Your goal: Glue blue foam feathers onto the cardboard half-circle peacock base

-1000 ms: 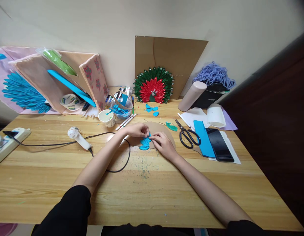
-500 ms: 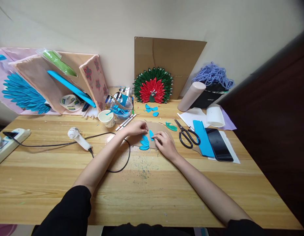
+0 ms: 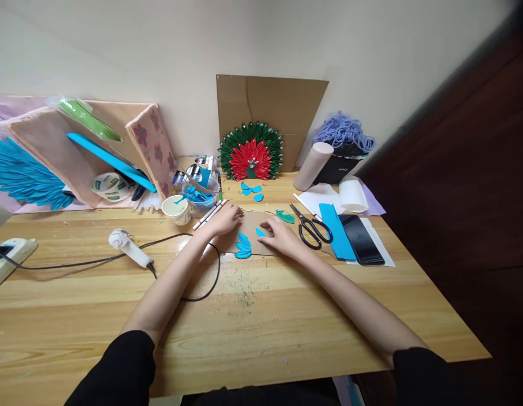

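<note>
On the desk in front of me lies a piece of brown cardboard (image 3: pixel 253 220). Several blue petals (image 3: pixel 243 247) sit in a fanned group on its near left part. A single blue petal (image 3: pixel 260 232) is between the thumb and fingers of my right hand (image 3: pixel 280 237), low over the cardboard. My left hand (image 3: pixel 227 219) rests at the cardboard's far left edge with curled fingers, and whatever its fingertips hold is hidden. Just beyond my right hand is a green bird-shaped cutout (image 3: pixel 285 216). More loose blue petals (image 3: pixel 253 190) lie farther back.
Black-handled scissors (image 3: pixel 314 230), a blue strip (image 3: pixel 336 231) and a phone (image 3: pixel 361 239) lie at right. At left are a white glue gun (image 3: pixel 129 247) with a looping cord, a paper cup (image 3: pixel 176 210) and a tub of blue scraps (image 3: pixel 202 197). A red-green peacock (image 3: pixel 251 155) stands behind.
The view has swung to the right. My right hand and its petal are a little farther from the petal group, and my left hand has drawn back toward the cardboard's left edge.
</note>
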Demonstrator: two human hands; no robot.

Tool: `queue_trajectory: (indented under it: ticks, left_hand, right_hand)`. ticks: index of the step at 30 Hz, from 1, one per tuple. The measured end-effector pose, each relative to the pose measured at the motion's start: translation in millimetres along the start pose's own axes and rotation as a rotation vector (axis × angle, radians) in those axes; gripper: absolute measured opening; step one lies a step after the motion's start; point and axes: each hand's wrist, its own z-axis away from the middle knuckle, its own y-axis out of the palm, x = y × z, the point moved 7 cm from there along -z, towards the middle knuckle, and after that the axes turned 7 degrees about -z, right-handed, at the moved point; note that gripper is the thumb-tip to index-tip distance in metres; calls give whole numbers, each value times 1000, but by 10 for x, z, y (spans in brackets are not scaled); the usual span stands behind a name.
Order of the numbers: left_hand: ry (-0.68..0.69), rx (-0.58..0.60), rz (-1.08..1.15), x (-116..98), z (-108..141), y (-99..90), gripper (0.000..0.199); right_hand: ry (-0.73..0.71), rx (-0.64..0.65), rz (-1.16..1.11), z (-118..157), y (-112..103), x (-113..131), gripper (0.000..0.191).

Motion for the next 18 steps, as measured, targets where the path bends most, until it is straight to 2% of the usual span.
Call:
queue_trajectory:
  ticks: [2, 5, 8, 13, 18]
  left_hand:
    - [-37, -6, -21, 31, 15, -16, 24]
    - [-102, -27, -37, 95, 27, -31, 29]
    - [-142, -32, -19, 137, 21, -6, 29]
    - [-194, -44, 50, 172, -5, 66, 18]
    - [-241, 10, 160, 201, -8, 125, 29]
  right_hand:
    - [65, 35, -2, -81, 80, -21, 31]
    - [117, 61, -37, -100, 141, -49, 19]
    - [155, 70, -74, -41, 126, -100, 10]
    - [186, 37, -148, 66, 63, -169, 9]
    - [193, 3, -274, 98, 39, -215, 7]
